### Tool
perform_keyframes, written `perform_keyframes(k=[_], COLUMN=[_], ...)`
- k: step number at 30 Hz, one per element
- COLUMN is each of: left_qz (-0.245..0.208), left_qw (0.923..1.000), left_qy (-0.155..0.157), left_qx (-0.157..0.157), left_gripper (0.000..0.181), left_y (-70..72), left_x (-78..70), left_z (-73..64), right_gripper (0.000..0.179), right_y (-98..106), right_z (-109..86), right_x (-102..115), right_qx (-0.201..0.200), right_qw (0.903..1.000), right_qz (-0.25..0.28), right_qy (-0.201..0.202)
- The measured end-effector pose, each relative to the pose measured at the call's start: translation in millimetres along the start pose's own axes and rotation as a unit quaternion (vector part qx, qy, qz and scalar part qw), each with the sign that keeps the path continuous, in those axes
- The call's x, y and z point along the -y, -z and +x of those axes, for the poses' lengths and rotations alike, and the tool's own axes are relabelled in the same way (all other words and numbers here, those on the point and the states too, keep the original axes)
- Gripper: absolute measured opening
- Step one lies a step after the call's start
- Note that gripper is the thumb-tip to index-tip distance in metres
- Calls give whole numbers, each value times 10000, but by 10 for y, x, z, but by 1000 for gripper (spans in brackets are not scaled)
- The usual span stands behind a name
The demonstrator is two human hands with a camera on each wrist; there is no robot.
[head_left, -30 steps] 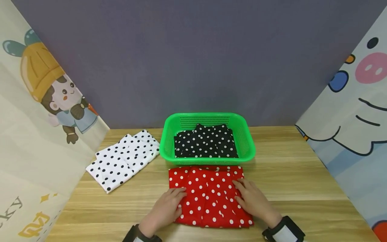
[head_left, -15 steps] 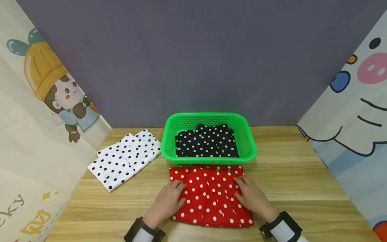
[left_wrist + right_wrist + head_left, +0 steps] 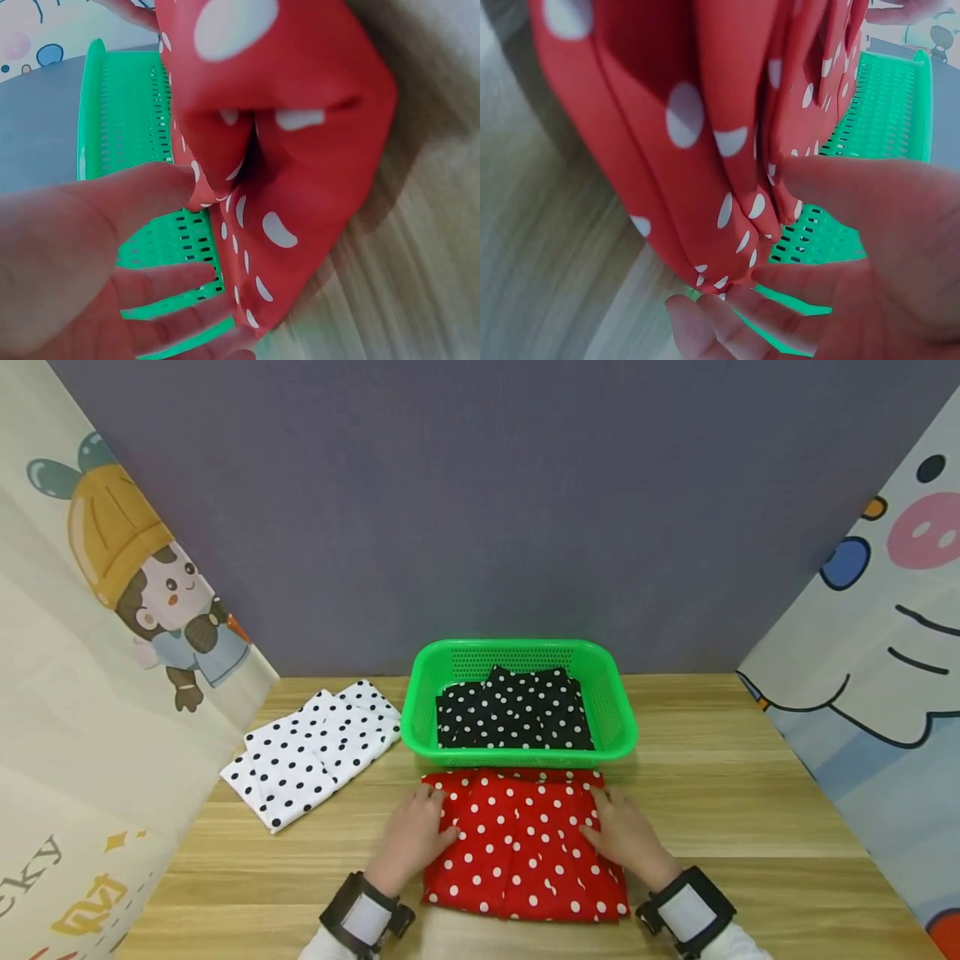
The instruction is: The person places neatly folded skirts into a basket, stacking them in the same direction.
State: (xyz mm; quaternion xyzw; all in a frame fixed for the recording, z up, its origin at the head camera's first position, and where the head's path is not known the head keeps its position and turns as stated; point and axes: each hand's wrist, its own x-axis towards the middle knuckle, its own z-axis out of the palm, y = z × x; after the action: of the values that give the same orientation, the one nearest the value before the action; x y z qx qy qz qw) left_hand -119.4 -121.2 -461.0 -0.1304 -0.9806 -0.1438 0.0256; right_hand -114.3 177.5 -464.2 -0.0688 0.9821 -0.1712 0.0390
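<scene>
A folded red cloth with white dots (image 3: 517,852) lies on the table in front of the green basket. My left hand (image 3: 408,843) is at its left side, thumb over the cloth and fingers along the edge. At the right side, my right hand (image 3: 630,839) does likewise. In the left wrist view, the thumb (image 3: 150,187) touches the layered red folds while the other fingers are spread and fairly straight. The right wrist view has the right thumb (image 3: 832,184) against the folds, with fingertips right at the cloth's lower edge.
The green perforated basket (image 3: 622,718) stands behind the red cloth and holds a folded black cloth with white dots (image 3: 517,714). A folded white cloth with black dots (image 3: 315,752) lies left of it. A grey wall (image 3: 495,510) rises behind the wooden table (image 3: 720,793).
Both hands have slid forward along the sides of the red cloth toward its far corners. The red cloth, basket and other cloths stay where they were; the view shifts slightly.
</scene>
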Motion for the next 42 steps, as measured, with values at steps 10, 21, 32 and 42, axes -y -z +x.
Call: perform_keyframes(k=[10,21,32,42], left_qz=[-155,-678,-597,-670], left_qw=[9957,9867,9877,9889], left_qy=[851,1310,1391,1297], left_qx=[318,688,382,281], left_gripper=[61,66,59,40], left_y=[16,19,-33,-121], left_x=[-10,-131,-231,-234], left_z=[30,-24,-18,-6], right_gripper=[68,73,65,55], right_y=[11,5,-38,-85], right_z=[48,30,17,34], right_x=[5,55,95,82], right_qx=[272,544,216,312], right_qw=[9989,9955,9973,9945], right_qz=[-156,-141,117,591], right_qy=[-363,-759,-687,-801])
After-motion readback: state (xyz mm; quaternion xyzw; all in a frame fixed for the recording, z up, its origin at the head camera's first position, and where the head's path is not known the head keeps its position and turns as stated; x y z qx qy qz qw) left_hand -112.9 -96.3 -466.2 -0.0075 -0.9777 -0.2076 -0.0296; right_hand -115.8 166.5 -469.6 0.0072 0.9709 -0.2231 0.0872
